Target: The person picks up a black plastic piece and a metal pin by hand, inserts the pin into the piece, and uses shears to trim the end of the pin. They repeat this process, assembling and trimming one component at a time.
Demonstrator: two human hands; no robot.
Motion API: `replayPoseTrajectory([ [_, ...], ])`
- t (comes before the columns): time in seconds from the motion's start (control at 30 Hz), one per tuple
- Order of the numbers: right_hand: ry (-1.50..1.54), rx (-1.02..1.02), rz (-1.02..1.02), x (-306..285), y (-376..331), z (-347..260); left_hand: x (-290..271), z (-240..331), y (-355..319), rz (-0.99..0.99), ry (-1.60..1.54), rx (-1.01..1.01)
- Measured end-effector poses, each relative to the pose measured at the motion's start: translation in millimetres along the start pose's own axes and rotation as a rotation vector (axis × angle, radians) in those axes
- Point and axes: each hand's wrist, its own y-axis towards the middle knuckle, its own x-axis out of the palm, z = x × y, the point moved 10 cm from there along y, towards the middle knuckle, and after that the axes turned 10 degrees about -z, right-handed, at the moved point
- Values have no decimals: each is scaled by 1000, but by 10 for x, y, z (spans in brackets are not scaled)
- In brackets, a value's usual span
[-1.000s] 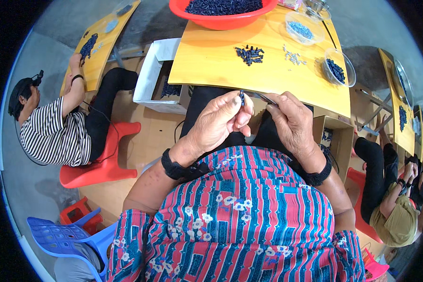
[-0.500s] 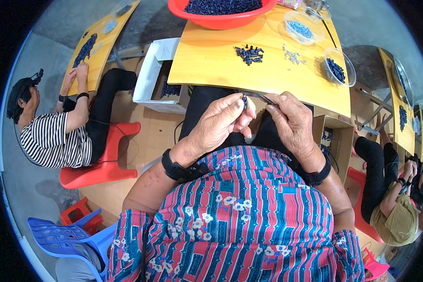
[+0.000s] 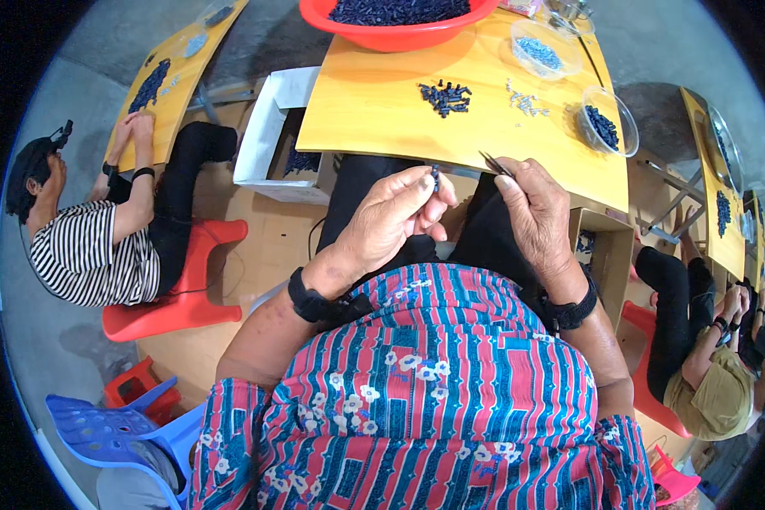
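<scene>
Between the thumb and fingers of my left hand is a small dark cylindrical piece, pinched upright above my lap. My right hand is closed round a pair of dark tweezers, whose pointed tips reach up and left, apart from the piece. Ahead on the yellow table lies a loose pile of dark cylindrical pieces. Right of it are scattered tiny silvery parts. A clear tub of dark pieces stands near the table's right edge.
A red basin heaped with dark pieces stands at the table's far edge, with a clear bowl of bluish parts to its right. A white box and a cardboard box flank my legs. Other people sit at tables on both sides.
The tweezers have moved away from the piece in my left hand, and their tips now point up over the table edge. My left hand keeps its pinch.
</scene>
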Motion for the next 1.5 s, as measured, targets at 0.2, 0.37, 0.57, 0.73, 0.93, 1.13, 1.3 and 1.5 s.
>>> replayPoseTrajectory([
  [0.2, -242, 170, 149, -352, -255, 689, -61, 30, -48, 60, 73, 2],
  [0.37, -587, 457, 207, -773, -626, 1289, -75, -12, -52, 25, 70, -22],
  [0.57, -831, 632, 193, -1068, -658, 1659, -11, -58, -21, 6, 104, -50],
  [0.73, -977, 610, 39, -1023, -436, 1809, -8, -72, -15, -10, 111, -59],
  [0.93, -820, 734, 182, -1102, -452, 1983, -2, -49, -55, 24, 111, -70],
  [1.13, -795, 772, 131, -1103, -413, 2083, 19, -85, -37, -16, 142, -106],
  [1.3, -875, 770, 121, -1072, -311, 2011, 6, -109, -45, -9, 150, -136],
  [1.5, -927, 664, 161, -1020, -344, 1879, -32, -121, -19, -12, 150, -132],
])
